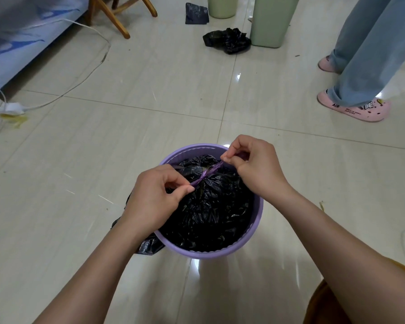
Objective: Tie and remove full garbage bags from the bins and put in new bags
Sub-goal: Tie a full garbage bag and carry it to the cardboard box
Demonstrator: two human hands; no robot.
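Pulling in opposite directions, the left hand [154, 197] and the right hand [253, 164] each pinched one end of the purple drawstring [205, 177], which crossed in a twist over the gathered mouth of the black garbage bag [204, 211]. Both grips were clenched on the string, thumb against forefinger. The bag sat inside the purple bin [257, 218], its crinkled plastic filling the bin nearly to the rim, and part of the black plastic hung outside the bin's near-left wall.

By the look of it, the tying of this bag was under way but not finished: the mouth was drawn together, yet whether a full knot had been made could not be told. Lifting the bag out and lining the bin afresh appeared still to be done.

The bin stood on a floor [150, 127] of large glossy pale tiles with thin grout lines, catching reflections of the light. To the left a white cable [80, 83] ran across the tiles to a power strip [2, 106], beside a bed edge with blue-patterned fabric [21, 43]. To the right stood another person's legs in loose light-blue trousers [372, 54] and pink slippers [353, 108].

Farther off, a crumpled black bag [229, 40] lay on the floor just beside a tall pale-green bin [271, 22], and a flat folded black bag [197, 14] lay near a second pale bin [221, 7]. Whether those bins were already relined could not be seen. Wooden chair legs [119, 17] stood at the far left.
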